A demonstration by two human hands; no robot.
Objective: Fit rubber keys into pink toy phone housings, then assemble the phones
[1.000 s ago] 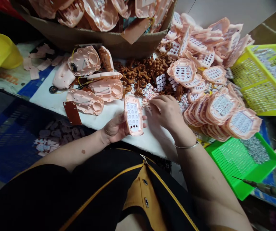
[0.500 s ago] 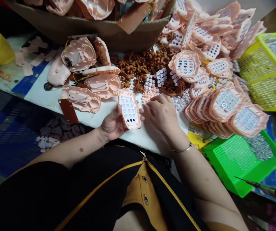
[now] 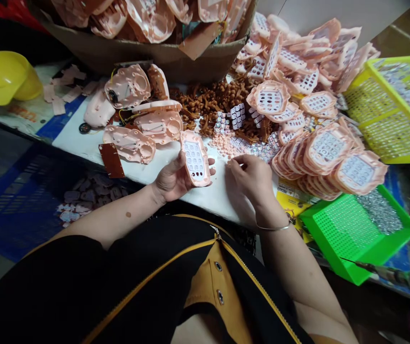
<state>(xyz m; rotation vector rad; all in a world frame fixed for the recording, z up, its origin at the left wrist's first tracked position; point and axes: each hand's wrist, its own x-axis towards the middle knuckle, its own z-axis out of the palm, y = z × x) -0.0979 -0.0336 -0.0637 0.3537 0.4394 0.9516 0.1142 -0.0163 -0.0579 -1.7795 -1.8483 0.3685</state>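
Observation:
A pink plastic shell (image 3: 195, 160) with a pale keypad rests in my left hand (image 3: 172, 179), tilted, with dark holes showing at its near end. My right hand (image 3: 253, 179) is just right of it, fingers pinched together over the white surface; what they hold, if anything, is too small to name. Beyond my right hand lies a heap of small pink pieces (image 3: 223, 144). White keypad pieces (image 3: 238, 116) and many brown parts (image 3: 208, 102) lie farther back.
Stacked pink shells (image 3: 328, 148) stand at the right, near a green basket (image 3: 348, 239) and a yellow basket (image 3: 380, 110). Open shells with wires (image 3: 129, 143) lie at left. Behind is a cardboard box (image 3: 140, 55); a screwdriver (image 3: 380, 270) is at lower right.
The view has shifted slightly. My right hand has drawn back from the small pink pieces, a little away from the shell, with its fingertips now together. My left hand still holds the shell.

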